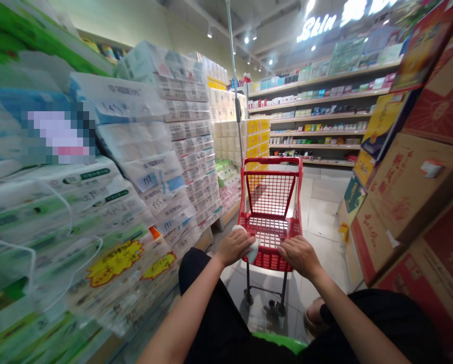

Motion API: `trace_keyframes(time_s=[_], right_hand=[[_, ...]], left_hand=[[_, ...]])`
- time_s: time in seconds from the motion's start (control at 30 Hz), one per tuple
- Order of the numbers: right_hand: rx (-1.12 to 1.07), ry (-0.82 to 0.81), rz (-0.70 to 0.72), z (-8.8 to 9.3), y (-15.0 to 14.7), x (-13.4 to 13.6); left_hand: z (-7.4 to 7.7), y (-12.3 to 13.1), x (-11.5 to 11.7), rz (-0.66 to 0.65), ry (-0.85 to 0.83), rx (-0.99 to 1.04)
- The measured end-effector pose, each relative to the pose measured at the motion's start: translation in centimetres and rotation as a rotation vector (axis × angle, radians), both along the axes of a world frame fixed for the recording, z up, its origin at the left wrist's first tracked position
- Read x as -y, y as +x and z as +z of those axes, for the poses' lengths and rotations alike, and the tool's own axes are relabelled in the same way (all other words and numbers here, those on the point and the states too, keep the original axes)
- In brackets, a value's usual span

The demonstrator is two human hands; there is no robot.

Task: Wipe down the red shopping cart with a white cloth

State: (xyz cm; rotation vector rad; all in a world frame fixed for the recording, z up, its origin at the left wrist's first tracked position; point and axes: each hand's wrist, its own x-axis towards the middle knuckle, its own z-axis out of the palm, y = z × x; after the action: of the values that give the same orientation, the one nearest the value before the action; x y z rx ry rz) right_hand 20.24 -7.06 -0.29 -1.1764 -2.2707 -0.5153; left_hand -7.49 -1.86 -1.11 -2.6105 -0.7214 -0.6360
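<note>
In front of my knees stands a small red shopping cart (270, 258) with a grid basket and dark legs on casters. My left hand (234, 246) is closed at the near left corner of its rim. A crumpled white cloth (253, 252), perhaps a tissue, shows under and beside its fingers. With fingers curled over the near right part of the rim, my right hand (301, 254) grips the cart. The undersides of both hands are hidden.
Tall stacks of wrapped tissue packs (190, 151) line the left side. Cardboard boxes (410, 187) are piled close on the right. A tiled aisle (320, 217) runs between them to shelves (313, 114) of small goods. A thin metal pole (233, 60) rises behind the cart.
</note>
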Motion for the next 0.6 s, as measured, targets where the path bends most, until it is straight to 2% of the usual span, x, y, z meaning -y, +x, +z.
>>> trace_keyframes(time_s=[0.13, 0.27, 0.43, 0.6], right_hand=[[-0.026, 0.001, -0.028, -0.1, -0.6, -0.3], [-0.066, 0.013, -0.045, -0.3, -0.6, -0.5], [-0.082, 0.033, -0.044, -0.4, -0.1, -0.8], [-0.072, 0.029, -0.035, -0.5, 0.2, -1.2]], left_hand=[[-0.8, 2.0, 1.4, 0.166, -0.013, 0.118], [-1.1, 3.8, 2.6, 0.240, -0.014, 0.169], [-1.1, 6.8, 3.6, 0.290, -0.015, 0.204], [-1.2, 10.3, 4.1, 0.274, -0.013, 0.192]])
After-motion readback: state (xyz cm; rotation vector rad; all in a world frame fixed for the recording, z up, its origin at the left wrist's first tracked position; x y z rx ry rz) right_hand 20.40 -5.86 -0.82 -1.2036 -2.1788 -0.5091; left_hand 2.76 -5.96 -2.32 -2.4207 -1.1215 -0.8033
